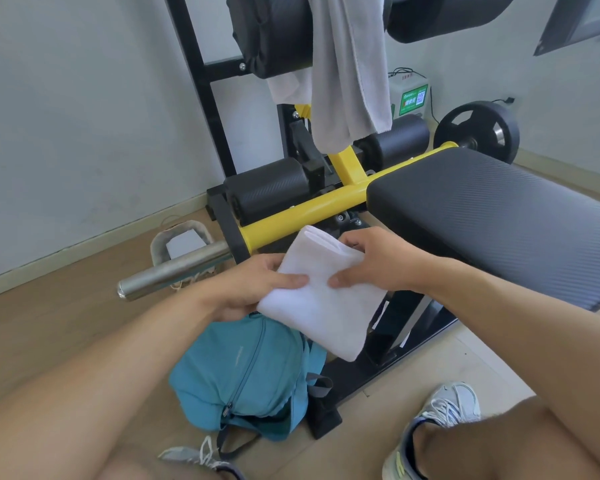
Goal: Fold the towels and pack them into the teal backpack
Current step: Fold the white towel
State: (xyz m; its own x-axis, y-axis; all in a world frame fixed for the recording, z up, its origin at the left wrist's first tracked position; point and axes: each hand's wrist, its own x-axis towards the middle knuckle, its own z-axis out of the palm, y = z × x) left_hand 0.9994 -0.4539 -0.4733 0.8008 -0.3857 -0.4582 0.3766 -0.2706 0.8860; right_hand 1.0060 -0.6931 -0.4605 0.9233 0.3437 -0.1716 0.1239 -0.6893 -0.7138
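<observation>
A folded white towel (321, 299) is held in the air in front of me, above the teal backpack (243, 372), which lies on the wooden floor between my legs. My left hand (253, 285) grips the towel's left edge, thumb on top. My right hand (374, 261) grips its upper right edge, thumb pressing the top face. A second towel, grey-white (347, 67), hangs unfolded over the black roller pads of the gym machine at the top of the view. The backpack's main opening is hidden behind the held towel.
A black padded bench (499, 213) stretches to the right on a yellow frame (309, 209). A steel bar (174, 268) sticks out to the left over a shoe. A weight plate (475, 131) sits far right. My sneakers (440, 420) rest on the floor.
</observation>
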